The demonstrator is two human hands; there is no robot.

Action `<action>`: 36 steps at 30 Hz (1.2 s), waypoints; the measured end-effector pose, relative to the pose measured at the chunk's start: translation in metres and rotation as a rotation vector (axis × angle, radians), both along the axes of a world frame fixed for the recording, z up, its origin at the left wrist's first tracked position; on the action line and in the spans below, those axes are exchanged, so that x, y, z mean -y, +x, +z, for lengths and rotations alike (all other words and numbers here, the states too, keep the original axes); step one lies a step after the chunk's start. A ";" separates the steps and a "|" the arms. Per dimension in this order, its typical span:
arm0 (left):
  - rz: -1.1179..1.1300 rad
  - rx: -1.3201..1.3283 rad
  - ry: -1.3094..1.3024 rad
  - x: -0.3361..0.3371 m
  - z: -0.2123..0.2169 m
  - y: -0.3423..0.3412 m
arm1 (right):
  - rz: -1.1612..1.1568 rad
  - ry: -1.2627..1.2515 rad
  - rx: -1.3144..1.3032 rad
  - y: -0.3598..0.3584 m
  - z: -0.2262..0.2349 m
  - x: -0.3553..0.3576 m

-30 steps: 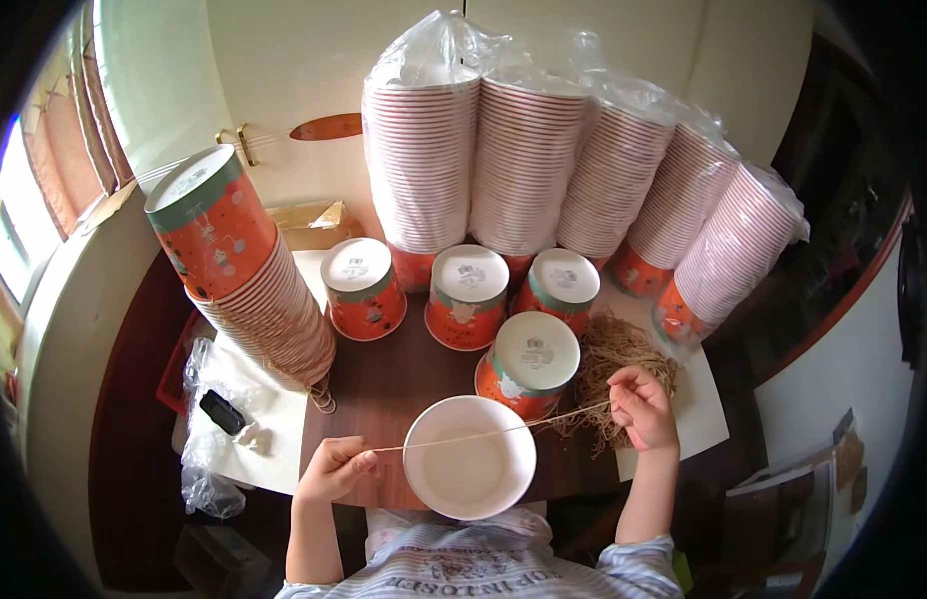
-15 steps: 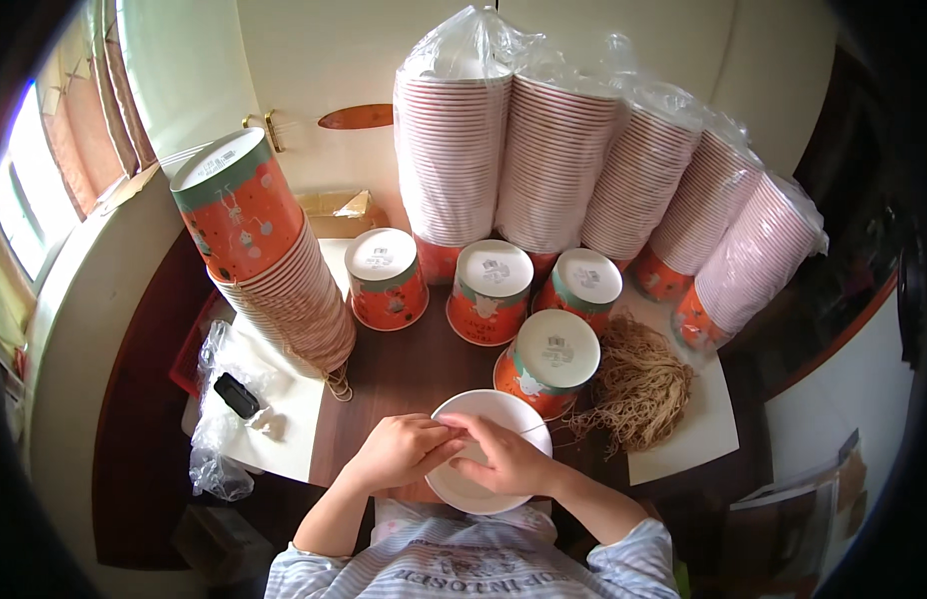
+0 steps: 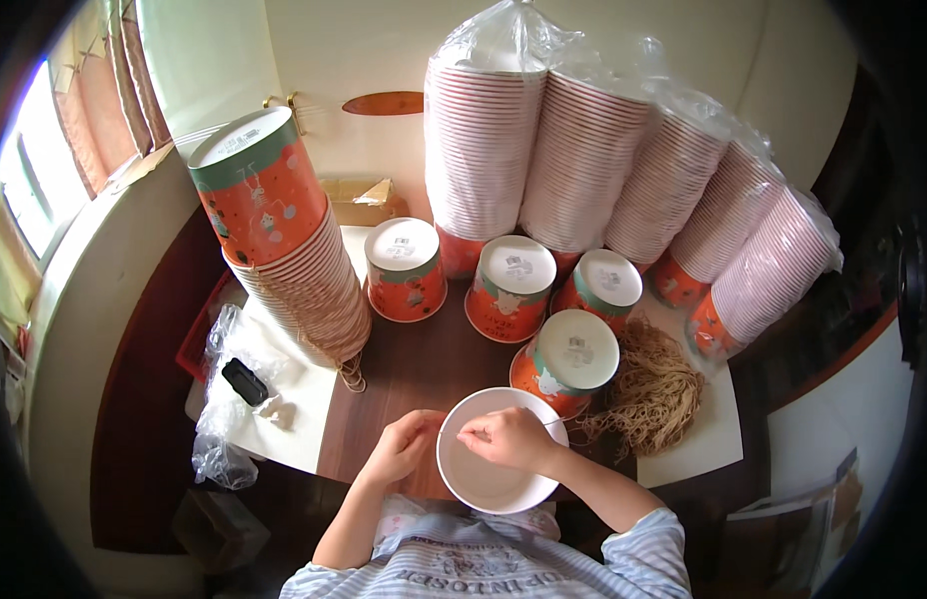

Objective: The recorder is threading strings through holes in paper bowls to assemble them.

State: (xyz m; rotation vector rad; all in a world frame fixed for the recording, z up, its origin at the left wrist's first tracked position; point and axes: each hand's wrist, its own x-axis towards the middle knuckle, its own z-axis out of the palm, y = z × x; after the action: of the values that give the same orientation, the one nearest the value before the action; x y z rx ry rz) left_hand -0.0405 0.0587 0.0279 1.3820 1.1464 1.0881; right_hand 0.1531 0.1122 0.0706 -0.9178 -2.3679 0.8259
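Bowl (image 3: 493, 474) sits white and open at the table's near edge, left hand (image 3: 404, 446) curled on its rim, right hand (image 3: 510, 437) over it, fingers pinched shut on a thin string. 4 upturned orange cups (image 3: 573, 359) behind, straw pile (image 3: 653, 394) right.

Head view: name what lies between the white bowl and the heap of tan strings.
In the head view, the right hand and forearm cross that stretch between white bowl and heap of tan strings, over dark tabletop.
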 end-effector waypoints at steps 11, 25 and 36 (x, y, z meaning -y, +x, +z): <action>-0.026 0.069 -0.046 0.005 -0.005 0.004 | 0.018 0.023 0.077 0.002 -0.006 -0.001; -0.028 0.052 -0.039 0.004 -0.008 0.003 | -0.036 0.032 0.158 -0.001 -0.004 -0.002; -0.019 -0.021 -0.008 0.007 -0.001 0.003 | 0.022 0.000 0.041 -0.002 -0.002 -0.001</action>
State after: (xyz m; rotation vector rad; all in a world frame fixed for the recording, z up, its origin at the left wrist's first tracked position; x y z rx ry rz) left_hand -0.0371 0.0519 0.0266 1.3989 1.1492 1.0567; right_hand 0.1513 0.1129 0.0681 -0.9188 -2.4170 0.8232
